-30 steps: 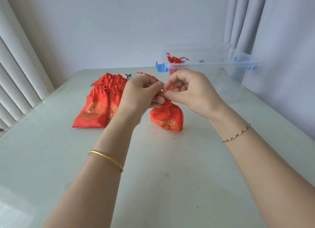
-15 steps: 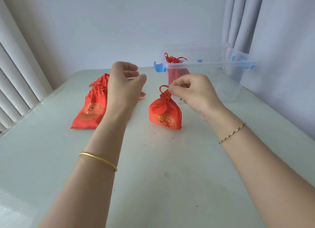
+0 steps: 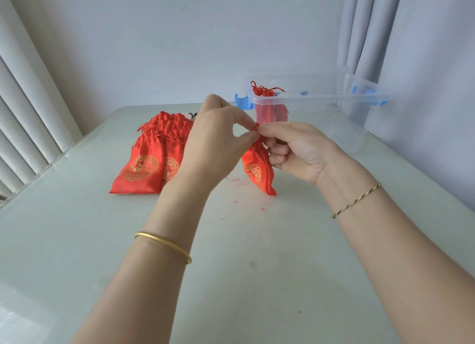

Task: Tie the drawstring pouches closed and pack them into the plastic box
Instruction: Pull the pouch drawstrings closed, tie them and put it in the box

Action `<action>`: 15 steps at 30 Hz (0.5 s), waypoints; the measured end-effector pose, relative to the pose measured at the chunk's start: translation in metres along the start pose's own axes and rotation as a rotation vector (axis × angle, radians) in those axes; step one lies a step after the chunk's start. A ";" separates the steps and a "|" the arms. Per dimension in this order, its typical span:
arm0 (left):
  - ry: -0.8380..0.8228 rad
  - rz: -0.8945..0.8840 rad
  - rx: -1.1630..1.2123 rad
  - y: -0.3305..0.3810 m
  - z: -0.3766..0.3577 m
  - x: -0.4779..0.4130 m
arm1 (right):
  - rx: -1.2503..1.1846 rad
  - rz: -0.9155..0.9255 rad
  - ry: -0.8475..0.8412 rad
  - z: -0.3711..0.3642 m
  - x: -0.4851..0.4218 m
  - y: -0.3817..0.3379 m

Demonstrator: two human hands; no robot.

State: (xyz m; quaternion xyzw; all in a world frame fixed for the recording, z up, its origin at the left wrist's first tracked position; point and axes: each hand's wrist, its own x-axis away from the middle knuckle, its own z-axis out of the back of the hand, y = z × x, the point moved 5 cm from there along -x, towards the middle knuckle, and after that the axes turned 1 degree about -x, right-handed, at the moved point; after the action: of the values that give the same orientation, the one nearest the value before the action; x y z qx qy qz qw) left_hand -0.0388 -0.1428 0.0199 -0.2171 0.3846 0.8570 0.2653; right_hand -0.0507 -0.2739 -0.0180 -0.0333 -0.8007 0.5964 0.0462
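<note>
Pale and glossy, the counter (image 3: 77,241) runs back to a plain wall, with vertical blinds (image 3: 23,117) at its left edge and a grey curtain (image 3: 411,48) at its right. Taking the clear plastic box (image 3: 334,107) at the far right of the counter as the landmark: it stands open with blue latches on its rim, and a few tied red pouches (image 3: 270,104) stand upright in its left end, their knotted cords poking above the rim. Just in front of the box, toward the camera, both hands meet over one red pouch (image 3: 257,169) with a gold emblem, whose lower corner reaches down to the counter. The left hand (image 3: 216,148) pinches thumb and forefinger together on the cord at the pouch's gathered neck, and its back hides most of the left side of the pouch. The right hand (image 3: 300,151) has its grip closed on the same neck from the other side, fingers curled beneath. Left of the box and farther from it, a pile of loose pouches (image 3: 151,158) lies flat, partly covered by the left wrist. Small red flecks (image 3: 236,180) dot the counter between pile and held pouch. A gold bangle (image 3: 164,246) circles the left forearm, a thin cord bracelet (image 3: 357,201) the right wrist.
</note>
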 end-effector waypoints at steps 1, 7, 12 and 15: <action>-0.005 -0.003 -0.007 -0.001 -0.001 0.000 | -0.007 0.002 -0.015 0.000 0.000 0.000; 0.015 -0.017 -0.026 -0.013 0.003 -0.004 | 0.355 0.178 0.181 0.023 0.000 -0.014; -0.070 -0.005 -0.086 -0.015 -0.010 -0.001 | 0.535 0.255 0.310 0.037 -0.003 -0.011; -0.122 0.095 0.049 -0.020 -0.016 0.003 | 0.655 0.293 0.274 0.033 -0.003 -0.008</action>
State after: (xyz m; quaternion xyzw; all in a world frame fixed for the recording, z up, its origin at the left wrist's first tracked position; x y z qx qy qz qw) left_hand -0.0261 -0.1428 -0.0024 -0.1395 0.3985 0.8706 0.2525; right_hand -0.0514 -0.3078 -0.0196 -0.2104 -0.5409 0.8109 0.0751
